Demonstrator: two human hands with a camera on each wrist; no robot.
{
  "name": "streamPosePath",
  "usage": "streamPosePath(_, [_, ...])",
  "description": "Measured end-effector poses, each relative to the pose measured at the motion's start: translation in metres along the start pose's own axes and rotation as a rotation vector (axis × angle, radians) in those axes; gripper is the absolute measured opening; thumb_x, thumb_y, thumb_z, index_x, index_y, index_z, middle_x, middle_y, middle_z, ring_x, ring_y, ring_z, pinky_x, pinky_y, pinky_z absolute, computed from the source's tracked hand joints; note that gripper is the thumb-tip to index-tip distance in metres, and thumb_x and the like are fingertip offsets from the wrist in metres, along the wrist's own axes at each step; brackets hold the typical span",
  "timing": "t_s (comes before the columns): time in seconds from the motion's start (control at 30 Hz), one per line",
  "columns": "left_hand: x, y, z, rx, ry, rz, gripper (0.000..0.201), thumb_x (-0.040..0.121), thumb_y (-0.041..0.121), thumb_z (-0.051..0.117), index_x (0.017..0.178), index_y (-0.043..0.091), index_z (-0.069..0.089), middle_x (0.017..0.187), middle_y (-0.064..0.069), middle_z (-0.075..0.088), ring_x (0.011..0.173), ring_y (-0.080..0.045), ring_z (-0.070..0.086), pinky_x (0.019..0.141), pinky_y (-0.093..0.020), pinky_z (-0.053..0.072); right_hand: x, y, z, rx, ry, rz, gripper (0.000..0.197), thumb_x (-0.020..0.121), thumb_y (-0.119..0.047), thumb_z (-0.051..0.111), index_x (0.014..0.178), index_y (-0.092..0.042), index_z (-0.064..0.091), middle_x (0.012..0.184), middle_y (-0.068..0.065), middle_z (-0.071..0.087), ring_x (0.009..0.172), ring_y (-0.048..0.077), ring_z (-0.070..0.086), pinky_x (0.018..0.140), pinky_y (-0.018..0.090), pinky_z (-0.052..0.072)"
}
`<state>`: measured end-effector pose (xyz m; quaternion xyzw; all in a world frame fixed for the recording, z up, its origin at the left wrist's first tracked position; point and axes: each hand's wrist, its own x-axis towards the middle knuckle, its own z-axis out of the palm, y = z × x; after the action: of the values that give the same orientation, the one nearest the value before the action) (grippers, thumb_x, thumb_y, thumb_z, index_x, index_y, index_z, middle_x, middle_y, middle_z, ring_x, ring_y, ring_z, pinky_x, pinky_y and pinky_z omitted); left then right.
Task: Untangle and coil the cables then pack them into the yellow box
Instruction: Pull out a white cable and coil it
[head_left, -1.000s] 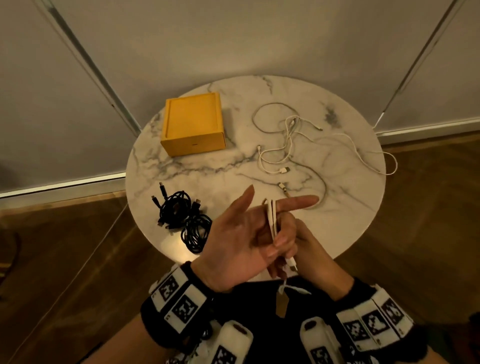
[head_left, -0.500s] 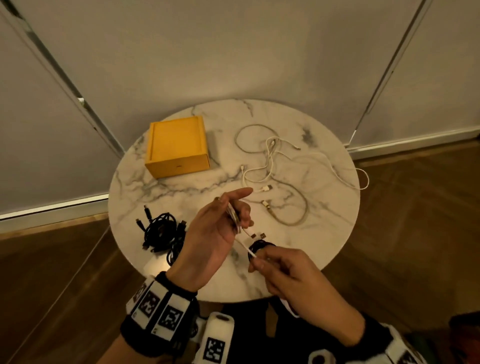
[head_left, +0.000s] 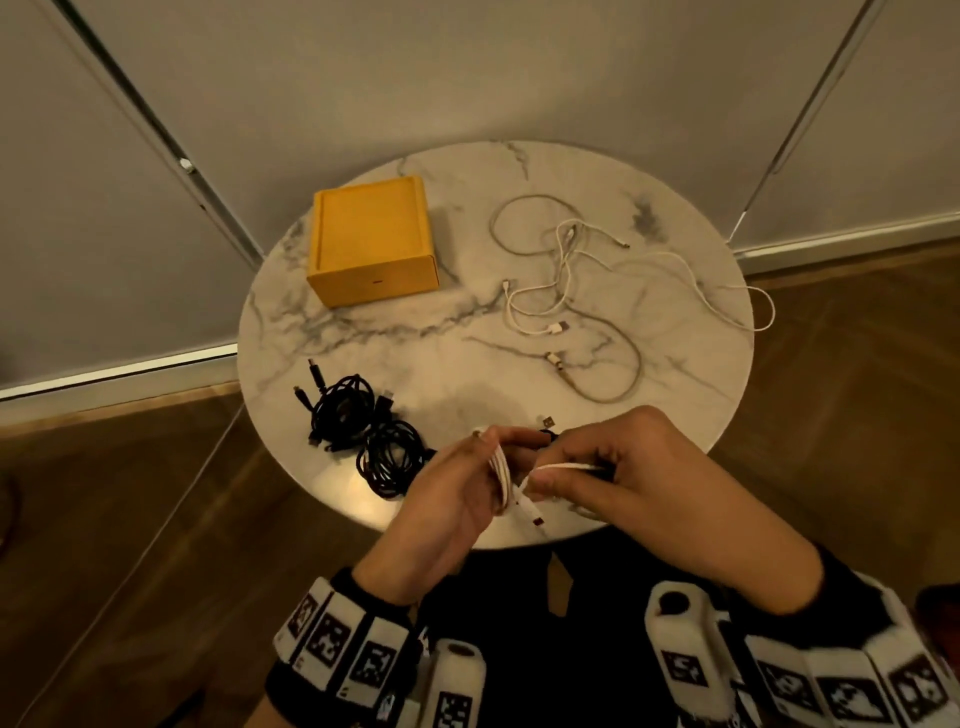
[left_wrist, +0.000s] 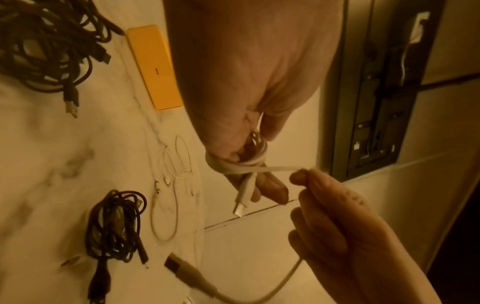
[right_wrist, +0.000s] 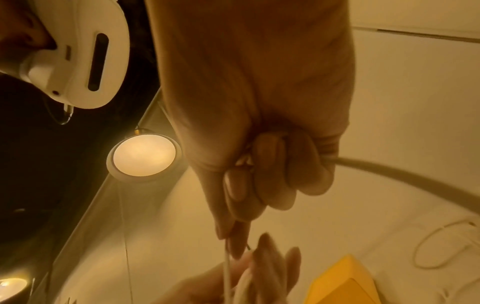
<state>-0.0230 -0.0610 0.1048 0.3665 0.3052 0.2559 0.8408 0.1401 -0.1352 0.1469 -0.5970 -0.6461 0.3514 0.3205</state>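
Note:
Over the table's near edge, my left hand (head_left: 467, 483) grips a small white cable coil (head_left: 501, 467) (left_wrist: 233, 166), one plug end hanging below it. My right hand (head_left: 613, 467) (left_wrist: 335, 222) pinches the loose strand of that white cable (left_wrist: 275, 169) and holds it taut across the coil; its other plug (left_wrist: 174, 265) dangles beneath. The yellow box (head_left: 371, 239) sits lid-closed at the table's back left. Tangled white cables (head_left: 566, 291) lie at the back right. Two black coiled cables (head_left: 363, 426) rest at the front left.
The round marble table (head_left: 467, 353) stands against grey wall panels, with wooden floor around it. Another black coiled cable (left_wrist: 116, 226) lies on the marble just behind my hands. A round lamp (right_wrist: 144, 156) shows in the right wrist view.
My hands have closed together. The right hand moved up and now pulls the strand sideways over the coil in my left hand, whose fingers have curled round the coil.

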Motion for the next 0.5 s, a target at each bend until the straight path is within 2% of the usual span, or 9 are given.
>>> streamPosePath(0.07, [-0.003,-0.003,0.001,0.075,-0.062,-0.019,0.038,0.095,0.021,0.035,0.097,-0.007,0.060,0.067,-0.016,0.065,0.055,-0.020,0.062,0.055,-0.021,0.048,0.002,0.000,-0.007,0.023,-0.020,0.022,0.015,0.087,-0.023,0.070,0.073,-0.021,0.074,0.067,-0.006,0.071,0.060,0.015,0.062,0.063,0.039,0.049])
streamPosePath(0.13, [-0.006,-0.004,-0.002,0.199,-0.153,-0.040,0.037,0.101,0.023,0.035,0.096,-0.003,0.060,0.064,-0.015,0.061,0.053,-0.022,0.055,0.057,-0.024,0.046,0.002,0.001,-0.012,0.048,-0.019,0.040,0.010,0.082,-0.023,0.076,0.072,-0.021,0.074,0.065,-0.005,0.070,0.057,0.015,0.061,0.058,0.034,0.048])
streamPosePath(0.2, [-0.009,-0.004,-0.006,0.307,-0.211,-0.100,0.036,0.098,0.029,0.038,0.094,0.005,0.064,0.059,-0.012,0.056,0.051,-0.021,0.048,0.055,-0.023,0.042,0.001,0.000,-0.017,0.096,-0.041,0.063,0.006,0.078,-0.022,0.079,0.074,-0.019,0.075,0.064,-0.003,0.070,0.053,0.006,0.058,0.053,0.021,0.044])
streamPosePath(0.23, [-0.010,-0.004,-0.007,0.352,-0.232,-0.128,0.036,0.097,0.031,0.039,0.094,0.008,0.066,0.058,-0.010,0.054,0.051,-0.020,0.045,0.054,-0.022,0.041,0.000,0.001,-0.018,0.110,-0.075,0.074,0.006,0.078,-0.020,0.078,0.075,-0.018,0.075,0.065,-0.003,0.070,0.054,0.006,0.059,0.054,0.018,0.043])
streamPosePath(0.3, [-0.012,-0.003,-0.009,0.434,-0.291,-0.172,0.040,0.098,0.031,0.038,0.100,0.002,0.066,0.057,-0.008,0.052,0.050,-0.018,0.042,0.054,-0.020,0.039,0.000,0.003,-0.020,0.089,-0.143,0.090,0.006,0.080,-0.020,0.077,0.076,-0.016,0.076,0.068,-0.003,0.071,0.061,0.012,0.064,0.058,0.023,0.048])
streamPosePath(0.37, [-0.012,-0.001,-0.013,0.507,-0.364,-0.213,0.044,0.100,0.028,0.036,0.105,-0.007,0.061,0.058,-0.006,0.053,0.048,-0.015,0.042,0.054,-0.019,0.039,0.002,0.008,-0.019,0.065,-0.157,0.107,0.006,0.079,-0.021,0.078,0.078,-0.015,0.076,0.069,-0.006,0.071,0.063,0.006,0.064,0.062,0.021,0.049])
streamPosePath(0.43, [-0.011,0.001,-0.013,0.553,-0.419,-0.248,0.043,0.103,0.024,0.033,0.105,-0.010,0.060,0.056,-0.003,0.053,0.048,-0.014,0.042,0.052,-0.018,0.039,0.005,0.012,-0.017,0.077,-0.171,0.114,0.009,0.078,-0.021,0.079,0.079,-0.014,0.075,0.072,-0.005,0.071,0.067,0.006,0.066,0.066,0.023,0.052])
streamPosePath(0.5, [-0.012,0.002,-0.010,0.551,-0.476,-0.279,0.042,0.103,0.021,0.031,0.104,-0.009,0.061,0.053,-0.001,0.052,0.045,-0.011,0.041,0.049,-0.016,0.037,0.007,0.015,-0.016,0.119,-0.183,0.115,0.011,0.076,-0.020,0.080,0.079,-0.012,0.074,0.074,0.000,0.072,0.071,0.012,0.068,0.070,0.028,0.055])
